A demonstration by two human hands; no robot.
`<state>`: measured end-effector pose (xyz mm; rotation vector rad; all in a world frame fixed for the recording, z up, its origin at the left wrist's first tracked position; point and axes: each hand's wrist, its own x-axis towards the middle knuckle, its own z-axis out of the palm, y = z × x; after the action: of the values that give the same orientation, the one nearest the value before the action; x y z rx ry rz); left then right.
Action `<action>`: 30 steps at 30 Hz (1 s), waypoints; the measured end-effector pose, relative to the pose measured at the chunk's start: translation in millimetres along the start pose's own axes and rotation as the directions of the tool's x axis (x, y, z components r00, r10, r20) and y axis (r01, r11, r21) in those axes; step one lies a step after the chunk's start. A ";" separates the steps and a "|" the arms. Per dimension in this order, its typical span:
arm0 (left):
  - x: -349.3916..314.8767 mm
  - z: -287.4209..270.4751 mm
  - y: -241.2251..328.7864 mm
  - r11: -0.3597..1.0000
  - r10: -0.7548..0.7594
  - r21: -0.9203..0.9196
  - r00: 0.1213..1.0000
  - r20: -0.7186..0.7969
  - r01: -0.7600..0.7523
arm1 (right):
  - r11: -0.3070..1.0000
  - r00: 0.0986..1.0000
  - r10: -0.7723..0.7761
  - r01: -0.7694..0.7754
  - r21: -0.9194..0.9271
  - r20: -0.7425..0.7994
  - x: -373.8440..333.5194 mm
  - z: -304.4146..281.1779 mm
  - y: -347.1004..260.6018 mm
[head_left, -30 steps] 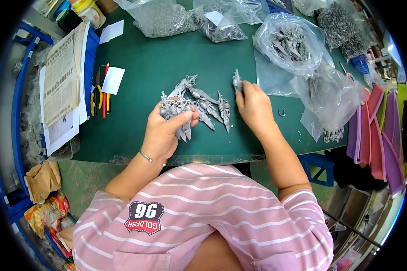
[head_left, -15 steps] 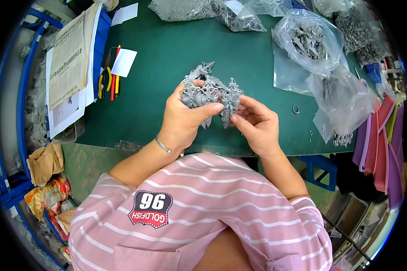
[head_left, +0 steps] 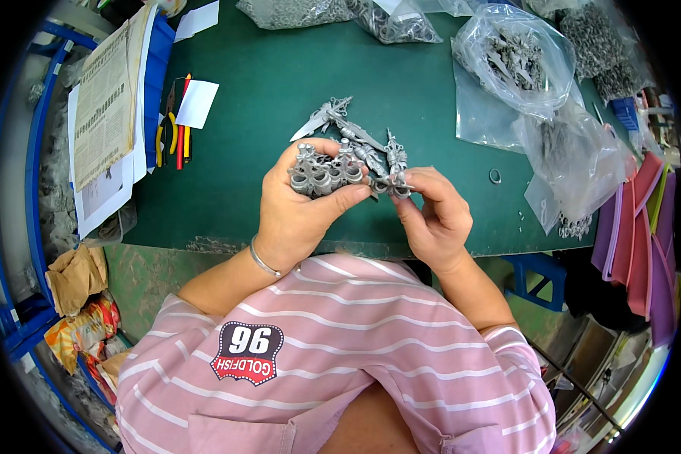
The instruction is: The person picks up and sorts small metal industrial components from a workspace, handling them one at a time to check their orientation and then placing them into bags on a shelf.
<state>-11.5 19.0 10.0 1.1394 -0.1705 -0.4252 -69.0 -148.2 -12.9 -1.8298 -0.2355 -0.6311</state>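
Note:
My left hand (head_left: 289, 210) is closed around a row of ornate grey metal castings (head_left: 325, 178), their ring-shaped ends turned up toward me and the thumb lying across the near side. Between the thumb and fingers of my right hand (head_left: 440, 219) is a single grey casting (head_left: 396, 155), upright, with rounded loops at its near end. It sits right beside the row in my left hand; whether they touch I cannot tell. Just past my fingers, more blade-shaped grey pieces (head_left: 327, 119) show, partly hidden by the left hand.
Clear bags of grey metal parts (head_left: 514, 64) crowd the green table's (head_left: 257, 98) far and right sides. A loose ring (head_left: 495, 176) lies right of my right hand. Pliers (head_left: 172, 132) and white paper (head_left: 198, 104) lie at the left, by a blue bin (head_left: 159, 57). A blue stool (head_left: 537, 280) stands below.
Both hands have tilted the castings, so the rings now face up where the patterned fronts showed before. The blade-shaped pieces beyond show more fully. My left hand has shifted slightly left.

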 end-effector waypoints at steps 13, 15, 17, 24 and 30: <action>6.8 -6.9 7.0 0.846 -0.399 -0.360 0.915 0.063 0.394 | 0.843 0.936 -0.324 0.353 -0.406 0.141 14.0 -9.6 4.4; 9.3 -6.4 6.3 0.859 -0.399 -0.334 0.916 0.037 0.387 | 0.807 0.923 -0.338 0.386 -0.448 0.186 14.4 -10.9 6.5; 10.7 -9.2 0.2 0.903 -0.349 -0.272 0.937 -0.006 0.334 | 0.821 0.934 -0.312 0.357 -0.446 0.172 15.8 -14.6 6.1; 8.2 -8.3 -3.6 0.916 -0.331 -0.262 0.941 -0.067 0.303 | 0.880 0.848 0.464 -0.407 0.246 -0.256 16.1 -8.8 6.2; 9.3 -8.6 -8.2 0.912 -0.316 -0.296 0.947 -0.061 0.285 | 0.822 0.837 0.533 -0.477 0.311 -0.125 19.8 -10.8 -4.3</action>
<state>-2.1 19.6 -1.7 0.9019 0.1619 -0.6387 -57.7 -159.6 3.5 -1.4601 0.2961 -0.3802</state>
